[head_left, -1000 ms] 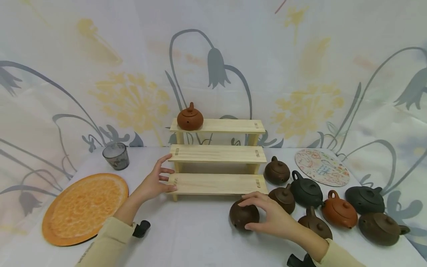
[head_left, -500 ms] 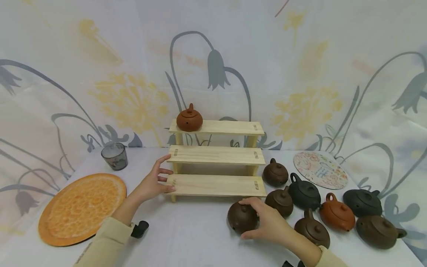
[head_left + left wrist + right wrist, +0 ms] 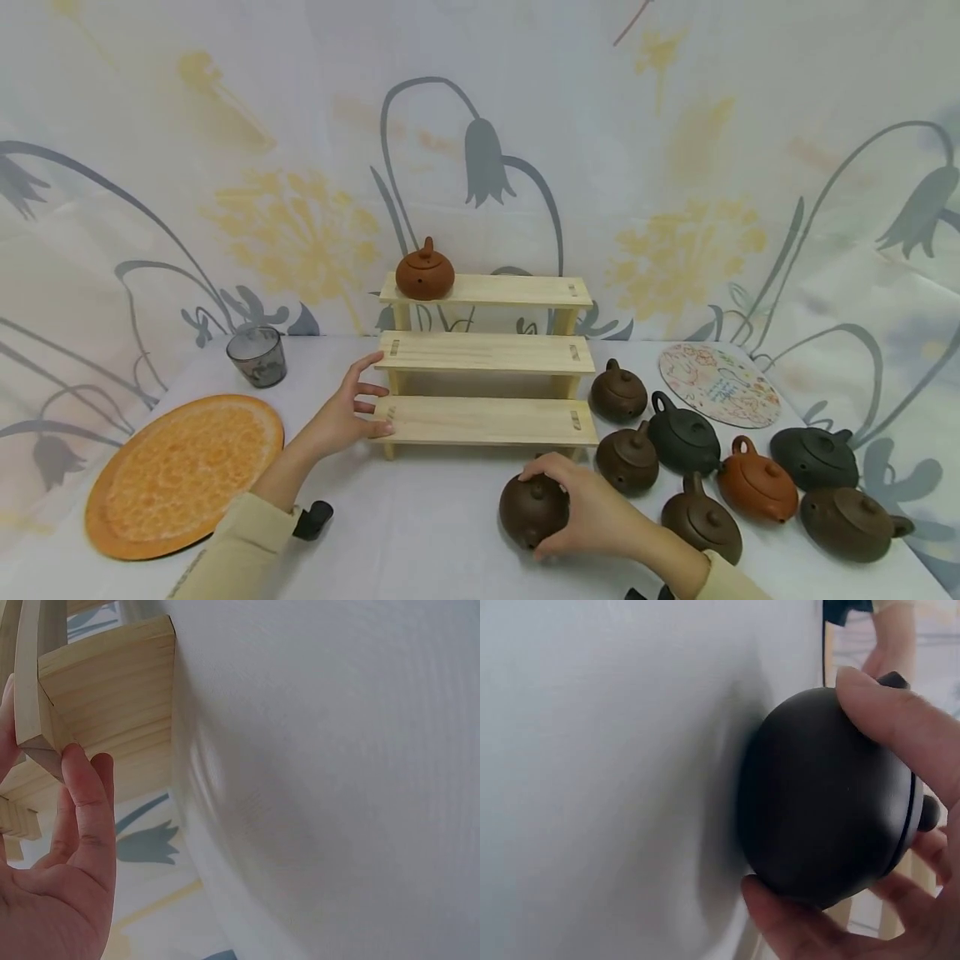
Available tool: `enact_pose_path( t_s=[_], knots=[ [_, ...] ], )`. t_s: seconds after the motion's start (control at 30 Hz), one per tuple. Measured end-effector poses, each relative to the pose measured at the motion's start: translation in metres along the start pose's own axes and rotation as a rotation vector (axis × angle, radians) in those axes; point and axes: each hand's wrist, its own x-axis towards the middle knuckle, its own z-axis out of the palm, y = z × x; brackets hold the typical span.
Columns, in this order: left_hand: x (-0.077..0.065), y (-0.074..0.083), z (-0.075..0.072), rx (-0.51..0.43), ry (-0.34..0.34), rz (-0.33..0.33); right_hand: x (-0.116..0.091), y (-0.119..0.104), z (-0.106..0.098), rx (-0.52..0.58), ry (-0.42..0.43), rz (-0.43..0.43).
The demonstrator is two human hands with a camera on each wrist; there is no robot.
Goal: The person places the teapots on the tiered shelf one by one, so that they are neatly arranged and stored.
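My right hand (image 3: 600, 515) grips a round dark brown teapot (image 3: 531, 510) in front of the stand's right end. In the right wrist view, the thumb lies on one side of the teapot (image 3: 817, 795) and fingers on the other; whether its base touches the cloth, I cannot tell. A three-tier wooden stand (image 3: 487, 352) is at the centre, and my left hand (image 3: 345, 421) holds its left end. The left wrist view has the fingers against the edge of a stand board (image 3: 112, 682). On the top tier's left sits a reddish-brown teapot (image 3: 425, 273).
Several brown, black and red-brown teapots (image 3: 757, 483) crowd the table's right side. Behind them lies a patterned round mat (image 3: 720, 385). An orange round mat (image 3: 187, 475) and a smoky glass (image 3: 257, 357) are on the left. A floral cloth (image 3: 480, 50) hangs behind.
My right hand has moved left and slightly nearer with the dark brown teapot, its grip closer around it. The left hand keeps its place on the stand. The head view has shifted slightly.
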Motion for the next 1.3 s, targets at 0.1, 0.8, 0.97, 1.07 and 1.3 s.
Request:
enact_pose_path(
  t_s=[0.1,0.8,0.97,1.07,1.3],
  knots=[
    [-0.001,0.001,0.000,0.007,0.008,0.000,0.005,0.000,-0.002,0.037,0.012,0.002],
    [0.001,-0.001,0.002,0.006,0.006,-0.004,0.077,-0.039,-0.080,0.100,0.061,-0.166],
    [-0.001,0.001,0.002,0.001,0.000,0.004,0.101,-0.038,-0.097,0.066,0.098,-0.180],
    [-0.001,0.002,0.002,-0.003,0.003,0.001,0.116,-0.035,-0.105,0.062,0.115,-0.189],
    [0.000,0.002,0.002,-0.007,0.003,-0.020,0.142,-0.032,-0.115,0.061,0.142,-0.165]
  ],
)
